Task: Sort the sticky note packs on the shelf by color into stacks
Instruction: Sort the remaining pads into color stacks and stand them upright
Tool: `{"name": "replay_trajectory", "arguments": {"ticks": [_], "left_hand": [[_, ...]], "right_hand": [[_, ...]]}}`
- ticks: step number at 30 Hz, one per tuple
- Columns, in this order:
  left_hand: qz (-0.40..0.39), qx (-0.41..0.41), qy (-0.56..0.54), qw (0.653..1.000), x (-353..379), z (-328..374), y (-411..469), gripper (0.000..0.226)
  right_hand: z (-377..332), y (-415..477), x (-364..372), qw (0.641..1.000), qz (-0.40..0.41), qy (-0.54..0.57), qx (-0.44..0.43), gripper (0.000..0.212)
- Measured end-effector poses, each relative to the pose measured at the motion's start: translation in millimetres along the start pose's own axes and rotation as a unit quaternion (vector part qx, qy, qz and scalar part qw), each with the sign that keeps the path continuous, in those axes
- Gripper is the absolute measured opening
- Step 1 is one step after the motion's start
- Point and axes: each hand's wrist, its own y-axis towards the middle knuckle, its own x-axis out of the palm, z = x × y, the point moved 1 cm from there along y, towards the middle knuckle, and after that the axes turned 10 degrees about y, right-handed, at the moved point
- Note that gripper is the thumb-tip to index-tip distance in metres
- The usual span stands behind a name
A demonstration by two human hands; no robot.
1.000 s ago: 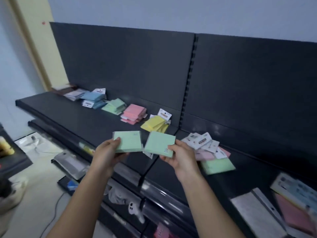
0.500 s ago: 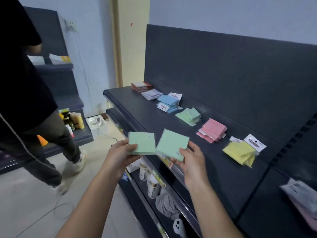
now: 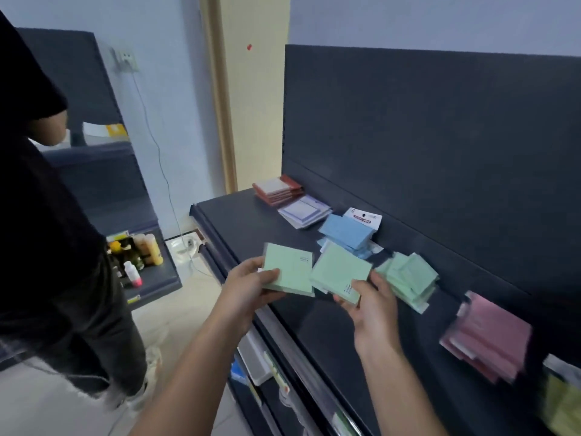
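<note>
My left hand grips one green sticky note pack above the shelf's front edge. Beside it, my right hand grips a second green pack, just left of the green stack lying on the dark shelf. Behind these sits a blue stack with a white hang tag. A pink stack lies to the right, and a blurred yellow stack shows at the right edge. White-purple packs and red-edged packs lie at the shelf's far left end.
Another person in dark clothes stands close on the left. A lower shelf unit with bottles is behind them. Lower shelves with goods lie under my arms. A cable hangs down the wall.
My view has swung left along the shelf. Both hands, each still holding a green pack, have moved toward the green stack; the right-hand pack is now next to it.
</note>
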Motion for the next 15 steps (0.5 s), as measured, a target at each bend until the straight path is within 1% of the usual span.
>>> {"name": "replay_trajectory", "arguments": {"ticks": [5,9,12,15], "left_hand": [[-0.098,-0.008,0.009,0.995,62.2,5.5,47.9,0.016],[-0.196,-0.028,0.016,0.980,120.5,5.6,74.7,0.011],[-0.237,-0.043,0.035,0.970,160.1,3.4,91.0,0.019],[-0.266,-0.044,0.073,0.960,189.3,-1.2,101.9,0.016]], "right_hand": [[-31.5,43.6,-10.8,0.995,0.062,-0.001,-0.078,0.035],[-57.1,66.8,-32.5,0.983,0.120,-0.029,-0.133,0.032],[-68.1,79.1,-51.0,0.975,0.157,-0.022,-0.154,0.031],[-73.0,91.7,-64.1,0.967,0.184,-0.050,-0.172,0.039]]}}
